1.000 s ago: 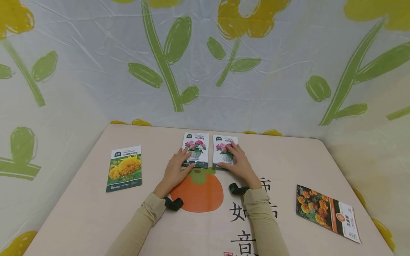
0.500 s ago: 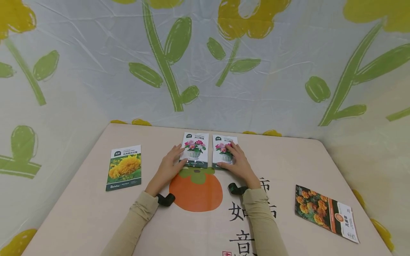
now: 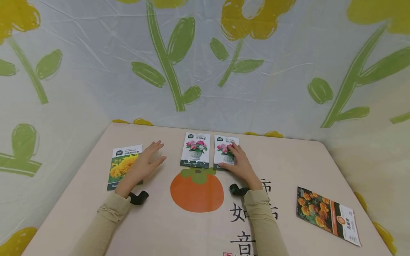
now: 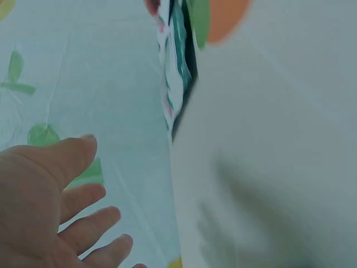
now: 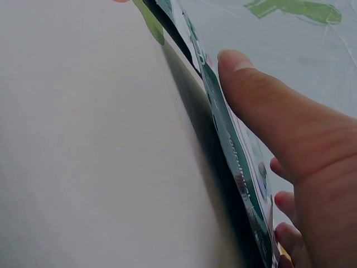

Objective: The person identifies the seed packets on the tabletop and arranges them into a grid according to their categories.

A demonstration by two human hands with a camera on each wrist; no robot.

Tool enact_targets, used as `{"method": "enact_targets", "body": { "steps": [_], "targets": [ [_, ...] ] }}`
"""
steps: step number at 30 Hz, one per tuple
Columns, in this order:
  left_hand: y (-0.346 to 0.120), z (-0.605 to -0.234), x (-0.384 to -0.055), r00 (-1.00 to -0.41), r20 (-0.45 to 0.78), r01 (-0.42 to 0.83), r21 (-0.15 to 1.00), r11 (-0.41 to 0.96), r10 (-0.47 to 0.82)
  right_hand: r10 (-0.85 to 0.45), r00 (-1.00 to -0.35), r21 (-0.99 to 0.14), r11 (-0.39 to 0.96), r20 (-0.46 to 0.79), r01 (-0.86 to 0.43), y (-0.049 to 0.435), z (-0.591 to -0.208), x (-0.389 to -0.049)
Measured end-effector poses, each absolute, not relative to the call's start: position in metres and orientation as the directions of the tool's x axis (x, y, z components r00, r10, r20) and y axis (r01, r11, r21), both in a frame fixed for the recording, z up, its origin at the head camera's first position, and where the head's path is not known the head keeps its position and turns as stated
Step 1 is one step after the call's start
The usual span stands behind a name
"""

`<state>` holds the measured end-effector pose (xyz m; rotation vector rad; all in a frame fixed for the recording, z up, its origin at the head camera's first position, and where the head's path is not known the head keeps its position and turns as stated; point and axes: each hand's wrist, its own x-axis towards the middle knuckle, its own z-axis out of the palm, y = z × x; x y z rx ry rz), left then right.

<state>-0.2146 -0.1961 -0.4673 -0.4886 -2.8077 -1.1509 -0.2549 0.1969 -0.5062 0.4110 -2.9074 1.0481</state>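
Observation:
Two matching white seed packets with pink flowers in a bowl lie side by side near the table's back. My right hand (image 3: 241, 164) rests on the right packet (image 3: 221, 160), fingers over its front and thumb by its lower left corner. In the right wrist view the straight thumb (image 5: 268, 100) lies against the packet's printed face. My left hand (image 3: 144, 166) has spread fingers and holds nothing, left of the other pink-flower packet (image 3: 194, 151). It partly covers a yellow-flower seed packet (image 3: 117, 169). The left wrist view shows the hand (image 4: 56, 206) apart from the pink-flower packet (image 4: 177, 67).
An orange-flower seed packet (image 3: 328, 216) lies slanted at the right of the table. The pale tablecloth (image 3: 166, 227) bears a printed orange persimmon (image 3: 196, 192) and black characters. A flower-printed curtain (image 3: 109, 81) surrounds the table's back and sides. Dark camera mounts sit at both wrists.
My left hand has come off the left pink-flower packet and moved left, over the edge of the yellow-flower packet. My right hand has stayed on its packet.

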Motion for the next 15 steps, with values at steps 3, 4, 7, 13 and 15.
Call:
{"method": "enact_targets", "body": {
  "steps": [3,4,7,13,15],
  "targets": [
    [-0.223,-0.465,-0.205,-0.946,0.186,0.324,0.619,0.715,0.266,-0.239,-0.964,-0.619,0.742,0.115,-0.258,0.197,-0.507,-0.255],
    [-0.232,-0.465,-0.202,-0.946,0.185,0.322,0.607,0.726,0.265,-0.24,-0.964,-0.615,0.745,0.117,-0.259,0.197,-0.507,-0.255],
    [-0.256,-0.467,-0.195,-0.952,0.167,0.305,0.577,0.757,0.256,-0.243,-0.962,-0.603,0.751,0.125,-0.268,0.197,-0.508,-0.256],
    [-0.29,-0.474,-0.186,-0.961,0.105,0.273,0.522,0.808,0.256,-0.243,-0.962,-0.595,0.757,0.126,-0.269,0.196,-0.509,-0.256],
    [-0.296,-0.478,-0.185,-0.957,0.087,0.284,0.487,0.826,0.278,-0.243,-0.962,-0.599,0.754,0.126,-0.269,0.196,-0.508,-0.255]
  ]
}}
